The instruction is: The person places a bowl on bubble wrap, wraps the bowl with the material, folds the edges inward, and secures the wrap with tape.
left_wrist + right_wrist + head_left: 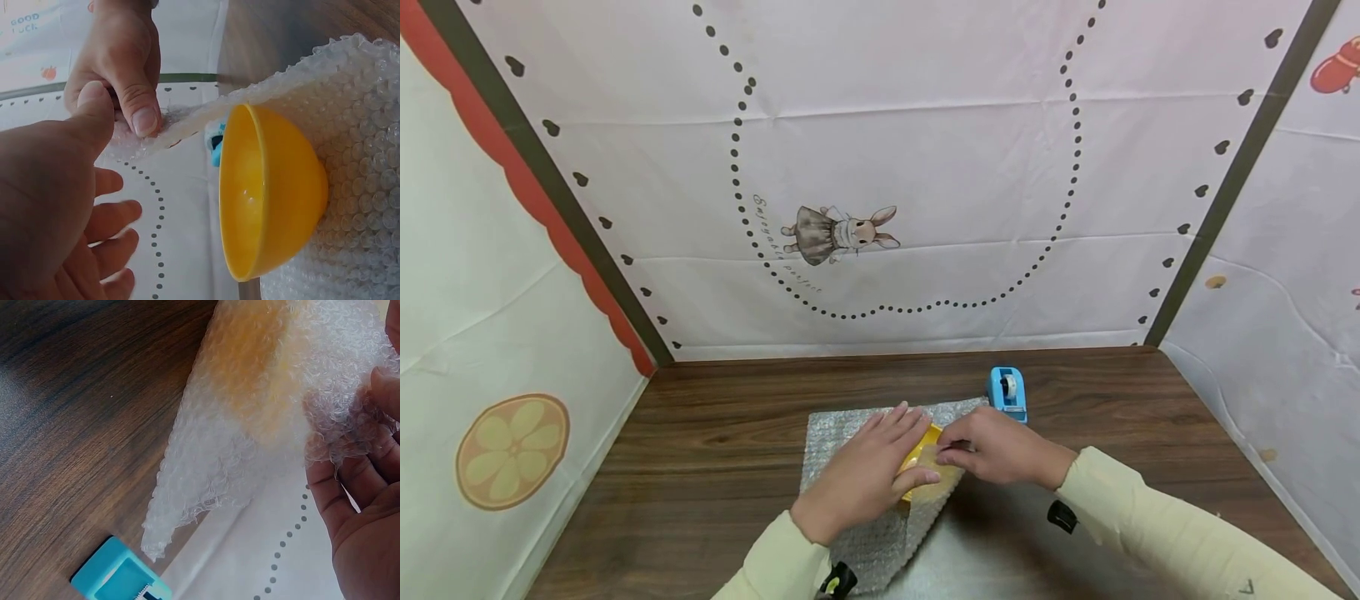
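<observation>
A yellow bowl (290, 194) sits on a sheet of bubble wrap (827, 442), and part of the sheet is lifted beside it. My right hand (992, 448) pinches the lifted edge between thumb and fingers; in the right wrist view the bubble wrap (219, 450) covers one side of the bowl, which shows through as yellow. Over the bowl's left side in the head view is my left hand (868, 471), its fingers extended and its thumb apart. In the left wrist view that thumb overlaps the right hand, close to the gripped corner.
A blue tape dispenser (1007, 393) stands on the dark wooden table (722, 467), just past the sheet's far right corner. Printed white cloth (955, 192) hangs behind the table and along both sides.
</observation>
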Action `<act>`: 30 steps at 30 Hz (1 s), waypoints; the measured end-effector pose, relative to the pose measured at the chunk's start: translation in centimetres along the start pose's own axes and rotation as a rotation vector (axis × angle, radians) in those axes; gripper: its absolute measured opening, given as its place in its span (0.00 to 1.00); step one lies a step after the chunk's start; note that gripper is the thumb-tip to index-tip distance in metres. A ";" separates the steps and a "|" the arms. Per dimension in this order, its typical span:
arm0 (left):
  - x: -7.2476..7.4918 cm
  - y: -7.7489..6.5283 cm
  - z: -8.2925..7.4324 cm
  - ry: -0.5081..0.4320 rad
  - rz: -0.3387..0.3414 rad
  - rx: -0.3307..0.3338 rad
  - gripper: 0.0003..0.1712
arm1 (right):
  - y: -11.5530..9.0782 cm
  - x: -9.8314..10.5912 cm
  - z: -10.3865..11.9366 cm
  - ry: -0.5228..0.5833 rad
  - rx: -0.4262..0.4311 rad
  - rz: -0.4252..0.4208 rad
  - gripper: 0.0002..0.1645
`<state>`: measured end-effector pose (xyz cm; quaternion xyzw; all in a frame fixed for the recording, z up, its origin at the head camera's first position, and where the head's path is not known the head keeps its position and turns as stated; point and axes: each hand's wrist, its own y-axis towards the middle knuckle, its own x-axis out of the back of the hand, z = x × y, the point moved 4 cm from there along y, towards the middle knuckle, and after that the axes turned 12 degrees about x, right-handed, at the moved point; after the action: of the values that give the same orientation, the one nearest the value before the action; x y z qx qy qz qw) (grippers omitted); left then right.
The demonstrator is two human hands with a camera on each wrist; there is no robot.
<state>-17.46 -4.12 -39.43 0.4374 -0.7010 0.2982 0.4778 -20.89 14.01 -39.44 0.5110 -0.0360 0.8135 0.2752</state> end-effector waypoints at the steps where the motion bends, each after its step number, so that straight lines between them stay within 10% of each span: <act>1: 0.1 0.1 -0.2 0.006 -0.014 -0.010 0.40 | 0.0 0.0 0.0 0.000 0.002 0.001 0.07; 14: 0.1 0.7 -0.6 0.004 -0.297 -0.179 0.08 | 0.1 -0.1 -0.1 -0.023 -0.006 0.003 0.09; 30: -0.5 0.8 1.0 -0.100 -0.368 -0.043 0.08 | -1.2 0.1 -1.2 -0.008 -0.066 -0.007 0.06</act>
<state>-18.51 -4.40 -40.25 0.5621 -0.6384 0.1685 0.4981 -21.31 15.53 -40.17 0.5049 -0.0622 0.8090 0.2945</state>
